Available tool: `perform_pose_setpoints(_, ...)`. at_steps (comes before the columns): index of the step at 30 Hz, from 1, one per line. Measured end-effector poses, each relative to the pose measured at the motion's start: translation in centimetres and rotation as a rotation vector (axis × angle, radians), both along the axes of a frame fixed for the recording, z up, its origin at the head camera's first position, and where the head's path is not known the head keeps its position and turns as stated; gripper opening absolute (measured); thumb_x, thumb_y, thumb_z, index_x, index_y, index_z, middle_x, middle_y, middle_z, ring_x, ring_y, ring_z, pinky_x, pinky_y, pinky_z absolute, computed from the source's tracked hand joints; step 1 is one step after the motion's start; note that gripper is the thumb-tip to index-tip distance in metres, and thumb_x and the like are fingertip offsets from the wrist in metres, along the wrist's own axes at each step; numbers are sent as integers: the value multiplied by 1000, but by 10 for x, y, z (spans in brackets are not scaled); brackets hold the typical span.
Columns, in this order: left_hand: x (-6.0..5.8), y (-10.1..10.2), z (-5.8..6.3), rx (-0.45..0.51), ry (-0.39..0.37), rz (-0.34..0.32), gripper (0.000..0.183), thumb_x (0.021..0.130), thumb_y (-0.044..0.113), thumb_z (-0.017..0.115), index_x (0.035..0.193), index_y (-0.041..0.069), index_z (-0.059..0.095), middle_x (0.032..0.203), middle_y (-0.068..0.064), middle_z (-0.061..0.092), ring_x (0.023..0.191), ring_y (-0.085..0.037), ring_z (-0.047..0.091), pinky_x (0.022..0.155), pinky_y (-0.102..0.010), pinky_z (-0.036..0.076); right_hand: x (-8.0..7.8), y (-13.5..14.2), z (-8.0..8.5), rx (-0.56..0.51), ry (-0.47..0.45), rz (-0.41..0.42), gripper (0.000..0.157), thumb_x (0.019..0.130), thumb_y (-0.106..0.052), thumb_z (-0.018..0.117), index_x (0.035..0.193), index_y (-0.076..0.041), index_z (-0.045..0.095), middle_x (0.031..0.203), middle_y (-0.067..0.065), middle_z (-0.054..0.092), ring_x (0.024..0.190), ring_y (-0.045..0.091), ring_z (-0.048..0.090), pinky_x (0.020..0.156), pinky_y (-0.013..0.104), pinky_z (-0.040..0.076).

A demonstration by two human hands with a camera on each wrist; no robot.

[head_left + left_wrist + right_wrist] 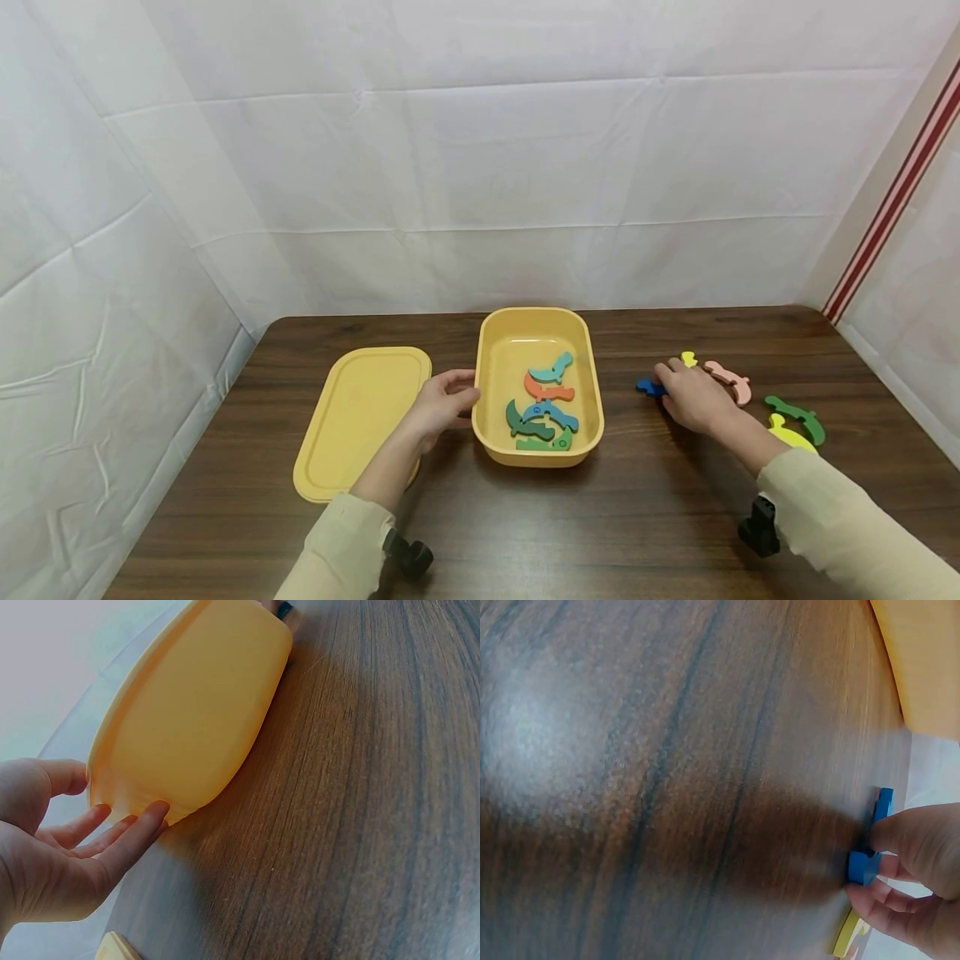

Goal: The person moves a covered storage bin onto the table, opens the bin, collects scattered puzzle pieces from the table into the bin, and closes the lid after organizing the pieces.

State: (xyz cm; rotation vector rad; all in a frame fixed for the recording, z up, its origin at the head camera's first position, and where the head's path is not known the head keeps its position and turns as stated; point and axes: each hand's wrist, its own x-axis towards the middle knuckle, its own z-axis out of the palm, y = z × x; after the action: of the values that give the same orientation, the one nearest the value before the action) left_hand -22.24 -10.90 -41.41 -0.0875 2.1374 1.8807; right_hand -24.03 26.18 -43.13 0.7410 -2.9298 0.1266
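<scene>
A yellow plastic box (pixel 537 457) holds several flat, curved, animal-like toy pieces: a teal one (pixel 552 370), an orange one (pixel 547 389), a blue one (pixel 553 412) and green ones. My left hand (pixel 442 404) touches the box's left side, thumb at the rim and fairly straight fingers against the outer wall (pixel 187 712). On the table to the right, my right hand (pixel 696 396) pinches a dark blue toy piece (pixel 864 867) between thumb and fingers. The hand partly hides that piece. A yellow piece (pixel 846 934) lies just beside it.
A yellow lid (pixel 360 417) lies flat left of the box on the brown wooden table (pixel 525 533). Around my right hand and forearm lie a pink piece (pixel 729 382), a green piece (pixel 798 417) and a yellow piece (pixel 789 434). White cloth (pixel 480 167) hangs behind the table.
</scene>
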Motion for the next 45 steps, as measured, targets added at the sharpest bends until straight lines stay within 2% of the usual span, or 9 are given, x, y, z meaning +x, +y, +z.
perform_pose_setpoints(4, 0, 0, 0, 0, 1, 2, 39, 90, 9, 54, 128, 2, 49, 119, -18, 58, 95, -25, 63, 74, -41, 56, -1, 1, 1, 17, 7, 9, 19, 79, -5, 67, 92, -2, 53, 85, 14, 52, 69, 25, 52, 62, 43, 47)
perform_pose_setpoints(15, -2, 0, -2, -3, -5, 5, 39, 89, 10, 55, 128, 3, 49, 119, -18, 58, 94, -26, 63, 74, -41, 56, -5, 5, 13, 2, -25, 44, 19, 81, -5, 66, 96, -3, 54, 90, 13, 54, 75, 26, 55, 66, 42, 48)
perform_pose_setpoints(28, -2, -1, -3, -1, 2, 1, 39, 90, 9, 54, 128, 2, 49, 119, -19, 57, 95, -27, 63, 74, -40, 56, -9, 1, 19, 26, 25, 67, 19, 79, -7, 67, 94, -5, 54, 85, 9, 51, 66, 22, 53, 62, 40, 48)
perform_pose_setpoints(35, -1, 0, -1, 3, -4, 4, 38, 90, 8, 54, 127, 2, 49, 119, -20, 57, 96, -27, 63, 75, -41, 55, -12, -3, 26, 52, 49, 92, 19, 79, -6, 68, 90, -6, 53, 82, 8, 49, 67, 21, 50, 61, 39, 46)
perform_pose_setpoints(45, 0, 0, 1, -2, -5, 1, 38, 90, 8, 54, 127, 1, 50, 119, -20, 57, 96, -27, 63, 75, -41, 55, -16, -13, 37, 66, 23, 86, 17, 80, -5, 65, 90, -7, 52, 82, 7, 48, 66, 20, 49, 63, 38, 45)
